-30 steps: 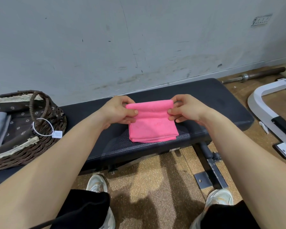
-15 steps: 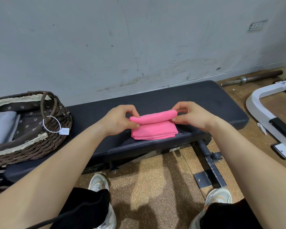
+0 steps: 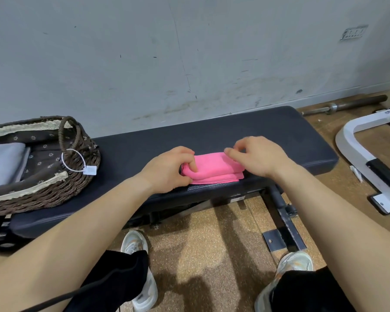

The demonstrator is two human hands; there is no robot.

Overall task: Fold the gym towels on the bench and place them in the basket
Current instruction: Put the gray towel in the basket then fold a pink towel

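Observation:
A pink towel (image 3: 214, 170) lies folded into a small thick pad near the front edge of the black bench (image 3: 212, 134). My left hand (image 3: 169, 170) grips the towel's left end, with a finger tucked into the fold. My right hand (image 3: 257, 156) hovers over the towel's right end, fingers spread and loose, at most brushing the cloth. A brown wicker basket (image 3: 54, 190) with a flowered lining sits on the bench's left end. A folded grey towel (image 3: 5, 163) lies inside it.
A pale wall runs right behind the bench. A white metal frame (image 3: 356, 154) and a barbell bar (image 3: 347, 105) lie on the cork floor at the right. The bench's black steel leg (image 3: 284, 221) and my two shoes are below the front edge.
The towel's top half has been folded down onto the lower half, making a smaller pad. My right hand has let go of it and lifted slightly; my left hand still holds the left end.

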